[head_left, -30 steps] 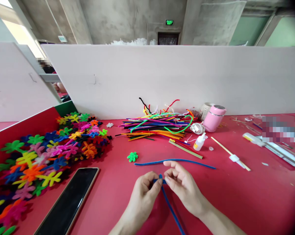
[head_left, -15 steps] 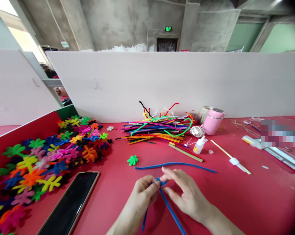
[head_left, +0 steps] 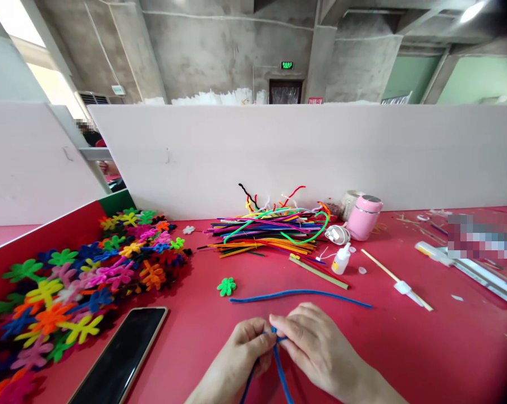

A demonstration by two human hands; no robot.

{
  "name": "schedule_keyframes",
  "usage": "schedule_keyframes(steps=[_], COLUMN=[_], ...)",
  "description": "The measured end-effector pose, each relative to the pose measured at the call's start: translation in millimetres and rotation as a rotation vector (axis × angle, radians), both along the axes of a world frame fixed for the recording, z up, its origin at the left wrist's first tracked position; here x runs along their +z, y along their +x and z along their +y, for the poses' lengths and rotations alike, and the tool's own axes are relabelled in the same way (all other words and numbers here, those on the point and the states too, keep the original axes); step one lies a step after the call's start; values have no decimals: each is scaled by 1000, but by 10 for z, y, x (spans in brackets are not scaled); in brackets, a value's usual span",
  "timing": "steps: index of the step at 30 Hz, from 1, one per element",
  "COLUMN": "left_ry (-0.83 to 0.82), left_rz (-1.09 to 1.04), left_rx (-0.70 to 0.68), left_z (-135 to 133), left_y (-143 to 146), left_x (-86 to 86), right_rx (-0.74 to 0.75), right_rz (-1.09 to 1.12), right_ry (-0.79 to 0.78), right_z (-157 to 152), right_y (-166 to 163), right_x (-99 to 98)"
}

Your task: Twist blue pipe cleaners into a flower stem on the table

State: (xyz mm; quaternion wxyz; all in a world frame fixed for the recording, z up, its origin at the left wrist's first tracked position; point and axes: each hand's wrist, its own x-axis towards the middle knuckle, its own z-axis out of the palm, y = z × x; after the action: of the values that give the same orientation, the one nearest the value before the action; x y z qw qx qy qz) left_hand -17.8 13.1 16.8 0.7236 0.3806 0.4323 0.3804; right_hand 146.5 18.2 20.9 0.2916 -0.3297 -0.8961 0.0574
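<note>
Left hand and right hand are pinching a bent blue pipe cleaner in their fingers, right of the smartphone. Pipe-cleaner flowers are lying heaped left of the smartphone. Dropper bottle, pink flask standing beyond it, rightward; contents hidden.

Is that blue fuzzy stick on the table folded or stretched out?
Stretched out: the long blue fuzzy pipe cleaner lies in one gentle curve on the red table, ends apart.

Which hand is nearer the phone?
Left. The left hand is to the right of the phone, not touching it; the right hand is farther right, beyond the left hand.
</note>
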Motion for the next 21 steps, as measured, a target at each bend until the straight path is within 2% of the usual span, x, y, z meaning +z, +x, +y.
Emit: schedule_keyframes(steps=[8, 13, 18, 21], left_ry=[-18, 7, 127, 237], left_rz=[88, 103, 202, 261], left_rx=[-6, -50, -120, -149], left_z=[-14, -32, -26, -20], left_y=[-15, -21, -44, -42], left_x=[85, 108, 76, 70], right_rx=[9, -46, -56, -44], right_rz=[4, -40, 102, 207], right_ry=[-40, -110, -196, -357], right_z=[-14, -50, -83, -99], right_y=[-31, -69, -38, 11], right_x=[-12, 17, 12, -16])
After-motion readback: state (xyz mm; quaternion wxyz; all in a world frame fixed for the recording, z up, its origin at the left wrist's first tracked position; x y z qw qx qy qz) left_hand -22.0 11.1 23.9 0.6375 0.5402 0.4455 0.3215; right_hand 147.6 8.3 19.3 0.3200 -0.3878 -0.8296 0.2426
